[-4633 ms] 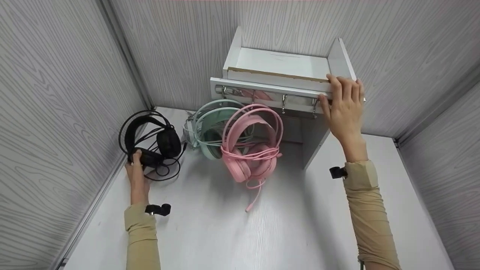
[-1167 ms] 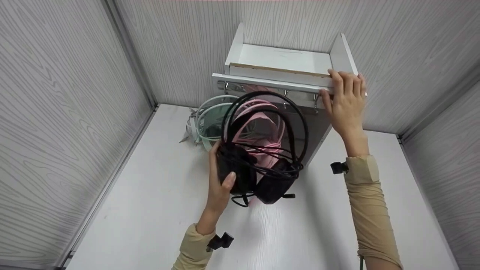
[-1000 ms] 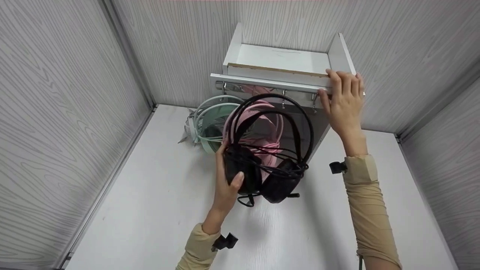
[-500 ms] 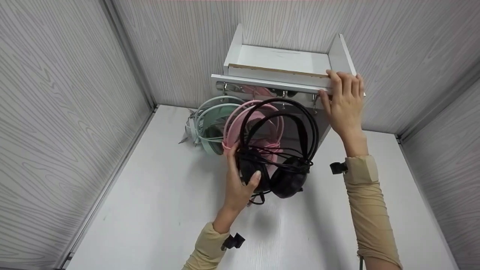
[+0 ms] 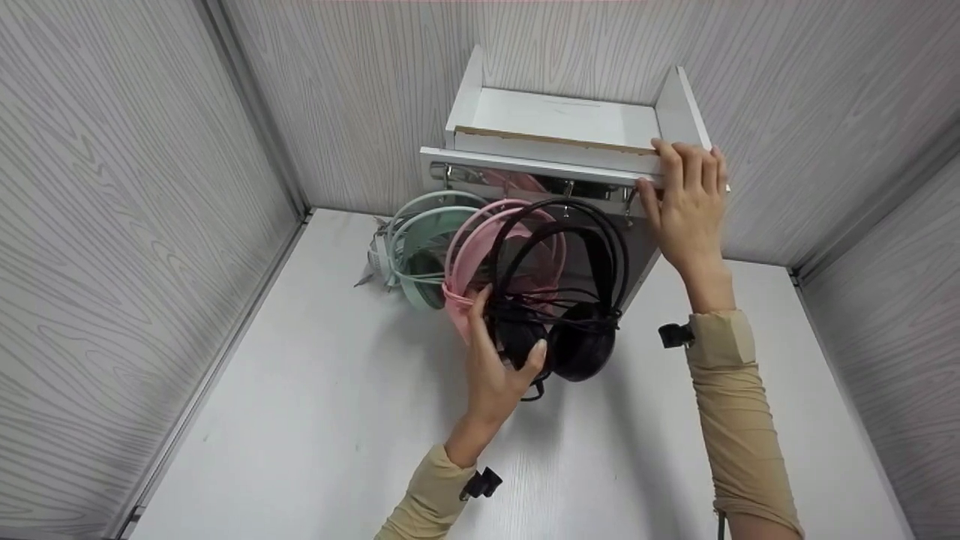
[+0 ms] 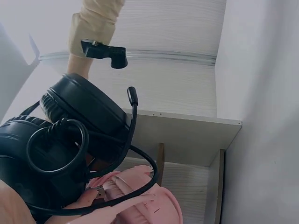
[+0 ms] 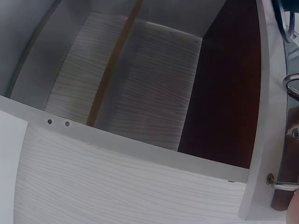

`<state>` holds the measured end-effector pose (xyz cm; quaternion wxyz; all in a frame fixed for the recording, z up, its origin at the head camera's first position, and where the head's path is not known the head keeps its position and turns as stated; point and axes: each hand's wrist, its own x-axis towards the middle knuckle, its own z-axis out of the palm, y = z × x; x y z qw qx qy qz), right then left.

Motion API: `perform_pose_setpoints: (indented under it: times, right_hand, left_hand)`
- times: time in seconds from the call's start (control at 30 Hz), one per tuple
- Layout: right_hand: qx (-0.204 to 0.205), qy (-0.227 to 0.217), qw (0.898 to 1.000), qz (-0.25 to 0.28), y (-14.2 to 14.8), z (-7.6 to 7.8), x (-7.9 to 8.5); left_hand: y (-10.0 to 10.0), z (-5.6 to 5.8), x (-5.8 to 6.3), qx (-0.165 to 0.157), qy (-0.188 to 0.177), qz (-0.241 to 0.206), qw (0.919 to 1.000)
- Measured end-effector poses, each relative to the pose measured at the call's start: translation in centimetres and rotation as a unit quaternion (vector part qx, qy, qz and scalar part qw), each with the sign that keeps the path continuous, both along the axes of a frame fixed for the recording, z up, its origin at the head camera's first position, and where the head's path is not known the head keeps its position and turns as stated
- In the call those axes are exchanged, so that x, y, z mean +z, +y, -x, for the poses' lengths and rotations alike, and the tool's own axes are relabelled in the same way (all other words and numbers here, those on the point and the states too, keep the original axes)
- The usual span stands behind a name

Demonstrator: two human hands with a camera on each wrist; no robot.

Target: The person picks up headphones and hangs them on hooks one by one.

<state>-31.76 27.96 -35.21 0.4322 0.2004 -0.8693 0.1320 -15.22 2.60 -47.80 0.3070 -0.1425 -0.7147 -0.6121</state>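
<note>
With left hand (image 5: 493,375), gripping black headset (image 5: 583,349) by one ear cup (image 5: 523,339), near pink headset (image 5: 466,259). With right hand (image 5: 691,214), clasping front corner of white shelf (image 5: 562,116).

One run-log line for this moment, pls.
left hand: grips black headset | right hand: grips shelf front corner | pink headset, green headset: at hook rail | black headset hooked: cannot tell
</note>
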Motion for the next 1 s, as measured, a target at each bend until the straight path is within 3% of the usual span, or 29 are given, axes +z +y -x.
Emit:
perform_pose_setpoints:
  times: [0.3,0.53,0.8,1.0]
  right_hand:
    - [-0.001,-0.002,1.000,0.000,-0.2,-0.2,0.1]
    - [-0.004,0.002,1.000,0.000,-0.3,-0.1,0.1]
    - [-0.004,-0.003,1.000,0.004,-0.2,-0.2,0.0]
    - [-0.003,-0.004,1.000,0.005,-0.2,-0.1,-0.1]
  left_hand:
    - [1.1,0.6,-0.8,0.050,0.024,0.044,0.9975]
    - [2.1,0.5,-1.4,0.097,0.015,0.094,0.9908]
    - [2.9,-0.1,-0.3,0.099,-0.002,0.102,0.9899]
    - [3.4,0.3,-1.3,0.114,0.007,0.106,0.9877]
